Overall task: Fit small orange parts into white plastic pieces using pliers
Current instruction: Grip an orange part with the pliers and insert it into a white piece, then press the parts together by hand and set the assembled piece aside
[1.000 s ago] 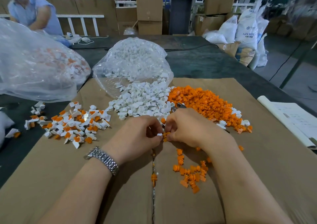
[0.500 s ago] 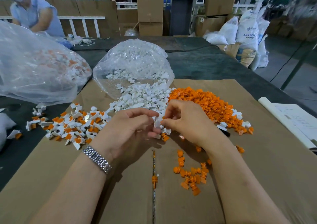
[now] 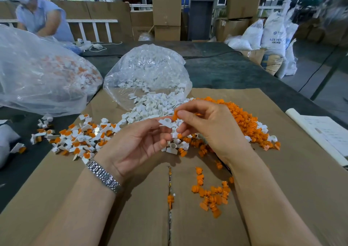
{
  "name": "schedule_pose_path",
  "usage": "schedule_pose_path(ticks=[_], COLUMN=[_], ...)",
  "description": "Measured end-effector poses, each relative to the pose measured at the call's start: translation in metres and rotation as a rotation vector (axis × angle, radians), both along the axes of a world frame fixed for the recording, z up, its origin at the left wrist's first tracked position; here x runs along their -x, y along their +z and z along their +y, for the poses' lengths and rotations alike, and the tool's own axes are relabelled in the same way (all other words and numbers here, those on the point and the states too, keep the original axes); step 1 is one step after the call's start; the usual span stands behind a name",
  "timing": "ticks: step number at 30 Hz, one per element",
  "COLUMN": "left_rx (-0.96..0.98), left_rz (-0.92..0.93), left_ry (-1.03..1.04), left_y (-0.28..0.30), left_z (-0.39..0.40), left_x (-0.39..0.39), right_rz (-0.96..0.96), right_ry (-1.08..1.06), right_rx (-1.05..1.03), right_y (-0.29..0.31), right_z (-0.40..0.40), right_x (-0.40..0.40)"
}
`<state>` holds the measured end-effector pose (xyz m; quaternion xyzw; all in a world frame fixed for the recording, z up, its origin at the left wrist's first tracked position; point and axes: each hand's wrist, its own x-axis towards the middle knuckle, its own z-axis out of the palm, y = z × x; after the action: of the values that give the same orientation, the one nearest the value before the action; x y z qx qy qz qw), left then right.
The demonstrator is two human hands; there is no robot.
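Note:
My left hand [image 3: 139, 144] pinches a white plastic piece [image 3: 165, 122] between thumb and fingertips, palm up. Just to its right, my right hand [image 3: 209, 125] pinches a small orange part [image 3: 175, 115] at its fingertips, close above the white piece. Behind the hands lie a pile of white pieces [image 3: 150, 108] and a pile of orange parts [image 3: 243, 119]. Fitted white-and-orange pieces [image 3: 82, 138] lie to the left. The pliers' dark handle [image 3: 223, 163] shows partly under my right wrist.
A clear bag of white pieces [image 3: 148, 72] lies open behind the pile. A larger bag of fitted pieces [image 3: 43, 76] sits at the left. Loose orange parts [image 3: 212, 195] lie on the cardboard [image 3: 282, 189] near me. Papers [image 3: 323, 132] at right; a person [image 3: 41, 17] far left.
Both hands have risen off the cardboard. My left hand turned palm up with a white piece, and my right hand lifted an orange part beside it.

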<state>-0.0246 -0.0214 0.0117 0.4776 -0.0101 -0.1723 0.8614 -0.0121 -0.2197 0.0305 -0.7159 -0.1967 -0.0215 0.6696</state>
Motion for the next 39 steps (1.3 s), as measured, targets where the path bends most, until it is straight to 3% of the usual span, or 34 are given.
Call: schedule_pose_path(ticks=[6,12,20,24,27,33,39], left_rx=[-0.094,-0.097,-0.079,-0.047,-0.032,-0.004,-0.028], left_rz=[-0.093,-0.159,-0.149,-0.077,-0.032,-0.054,-0.057], left_ry=[-0.006,0.031,0.072,0.100,0.155,0.182,0.254], left_y=[0.002,0.003,0.001,0.001,-0.001,0.001,0.002], left_z=[-0.001,-0.002,-0.004,-0.003,-0.003,-0.005,-0.010], left_x=[0.001,0.004,0.003,0.002,0.000,0.000,0.001], right_rz=[-0.113,-0.154,-0.176,-0.227,-0.210,-0.113,-0.053], right_ry=[-0.035,-0.115,-0.075,-0.131,-0.166,-0.168,-0.143], right_rx=[0.134,0.134,0.178,0.296,0.337,0.180,0.215], right_y=[-0.004,-0.006,-0.007,-0.014,-0.014,-0.007,-0.008], right_z=[0.007,0.011,0.014,0.018,0.019,0.019,0.023], right_x=[0.003,0.004,0.007,0.004,0.004,0.007,0.008])
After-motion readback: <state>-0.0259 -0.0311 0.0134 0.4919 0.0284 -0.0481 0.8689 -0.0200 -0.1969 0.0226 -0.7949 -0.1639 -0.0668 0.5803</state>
